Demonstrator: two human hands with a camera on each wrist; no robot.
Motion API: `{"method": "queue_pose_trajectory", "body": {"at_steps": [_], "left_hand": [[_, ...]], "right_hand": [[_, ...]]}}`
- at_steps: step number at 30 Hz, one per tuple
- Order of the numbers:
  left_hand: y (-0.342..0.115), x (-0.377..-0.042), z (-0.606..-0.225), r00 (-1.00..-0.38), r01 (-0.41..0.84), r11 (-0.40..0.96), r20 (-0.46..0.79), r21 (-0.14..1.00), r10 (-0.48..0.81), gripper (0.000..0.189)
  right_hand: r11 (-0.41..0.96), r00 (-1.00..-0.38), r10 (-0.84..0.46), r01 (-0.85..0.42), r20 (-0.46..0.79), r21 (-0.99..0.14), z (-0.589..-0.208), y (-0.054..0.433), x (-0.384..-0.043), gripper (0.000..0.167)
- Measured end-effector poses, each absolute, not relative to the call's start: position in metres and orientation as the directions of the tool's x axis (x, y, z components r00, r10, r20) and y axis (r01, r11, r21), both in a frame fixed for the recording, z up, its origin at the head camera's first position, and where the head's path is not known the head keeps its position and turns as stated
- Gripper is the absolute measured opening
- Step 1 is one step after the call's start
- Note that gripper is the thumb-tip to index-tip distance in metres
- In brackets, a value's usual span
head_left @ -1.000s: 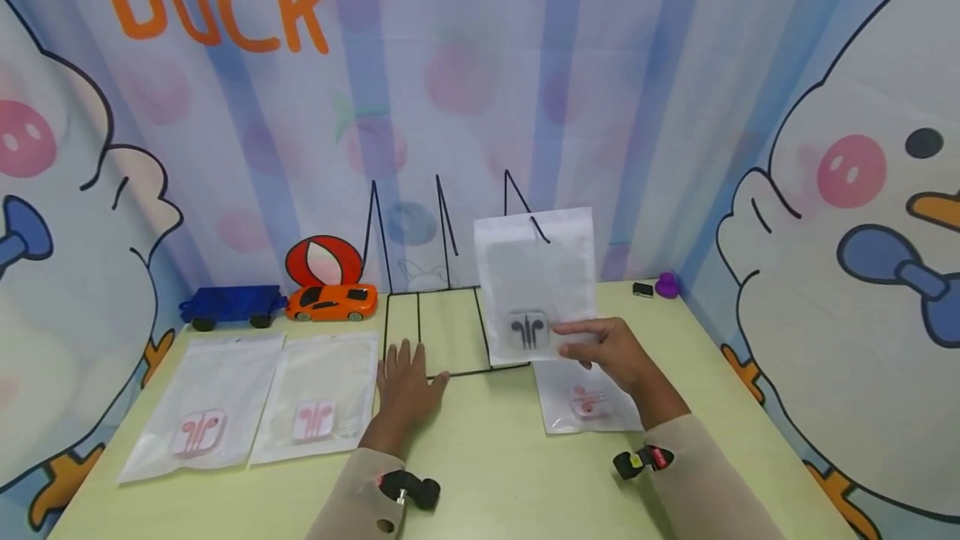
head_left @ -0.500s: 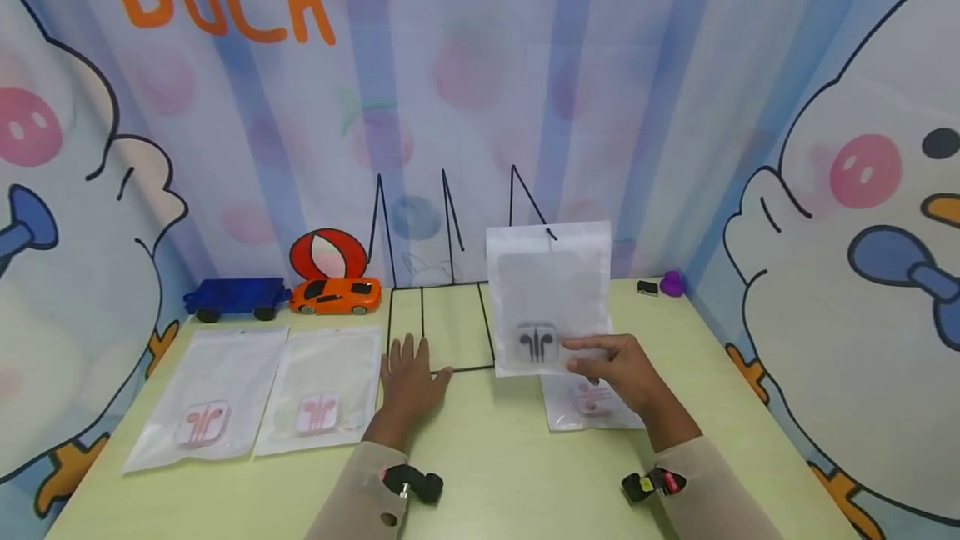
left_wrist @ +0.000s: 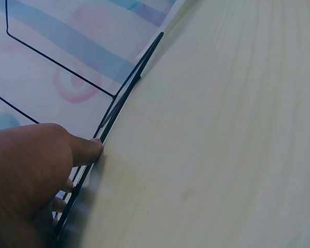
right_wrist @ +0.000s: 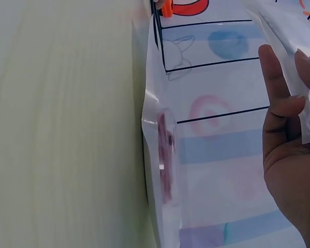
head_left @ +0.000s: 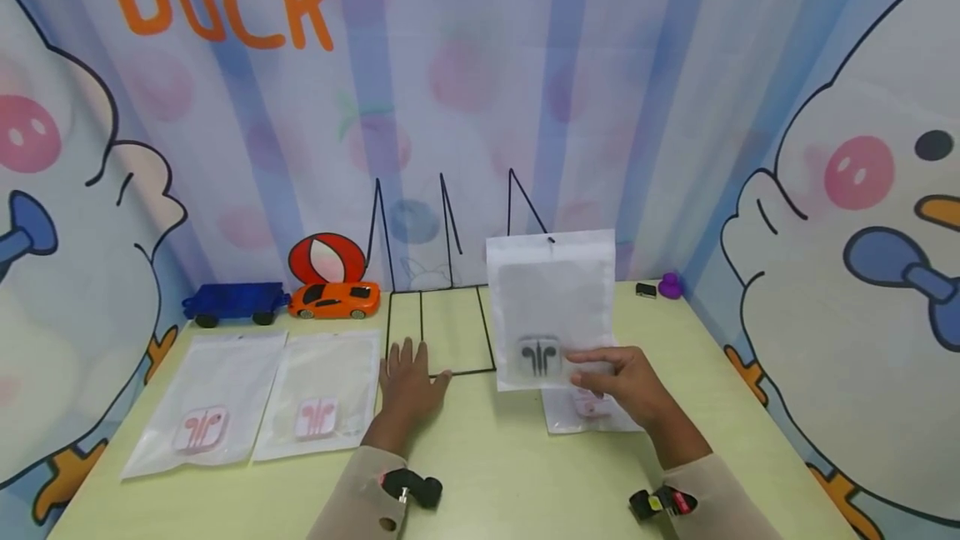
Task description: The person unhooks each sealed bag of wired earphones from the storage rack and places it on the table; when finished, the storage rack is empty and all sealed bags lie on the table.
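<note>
My right hand (head_left: 622, 377) pinches the lower right edge of a white zip bag (head_left: 551, 298), which holds dark earphones (head_left: 540, 357) in a clear case. The bag's top hole is at the front tip of the right-hand prong of a black wire rack (head_left: 441, 372); whether the tip is still through it I cannot tell. My left hand (head_left: 411, 386) rests on the rack's base with fingers spread, its thumb (left_wrist: 88, 150) on the wire in the left wrist view. Behind and below the held bag, another bag (head_left: 558, 419) with pink earphones lies partly hidden.
Two white bags (head_left: 232, 382) (head_left: 337, 373) with pink earphones lie flat on the left. Along the back stand a blue toy wagon (head_left: 236, 303), an orange toy car (head_left: 335, 301) and a red-and-white round shape (head_left: 327, 257). A small black item (head_left: 646, 290) and a purple knob-shaped item (head_left: 670, 286) sit back right.
My right hand and the bag have moved toward me and slightly right, the hole sliding along the prong to its tip. The left hand has stayed on the rack's base.
</note>
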State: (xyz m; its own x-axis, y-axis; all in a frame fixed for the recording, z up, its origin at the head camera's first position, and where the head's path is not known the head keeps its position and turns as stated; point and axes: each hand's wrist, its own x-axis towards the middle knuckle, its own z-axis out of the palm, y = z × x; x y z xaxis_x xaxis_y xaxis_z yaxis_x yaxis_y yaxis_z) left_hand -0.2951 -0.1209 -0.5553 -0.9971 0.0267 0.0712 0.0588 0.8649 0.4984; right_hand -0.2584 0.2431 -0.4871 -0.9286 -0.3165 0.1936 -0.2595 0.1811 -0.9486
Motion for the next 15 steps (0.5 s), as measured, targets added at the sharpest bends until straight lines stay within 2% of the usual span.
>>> {"method": "queue_pose_trajectory", "body": {"at_steps": [6, 15], "left_hand": [[-0.122, -0.296, -0.556, -0.997, 0.062, 0.864, 0.074, 0.500, 0.029, 0.076], [-0.120, -0.294, -0.557, -0.997, 0.062, 0.854, 0.075, 0.517, 0.027, 0.078]], "right_hand": [[0.133, -0.913, -0.331, -0.294, 0.237, -0.946, -0.484, 0.243, -0.253, 0.030], [0.131, -0.905, -0.333, -0.321, 0.263, -0.938, -0.484, 0.244, -0.245, 0.029]]}}
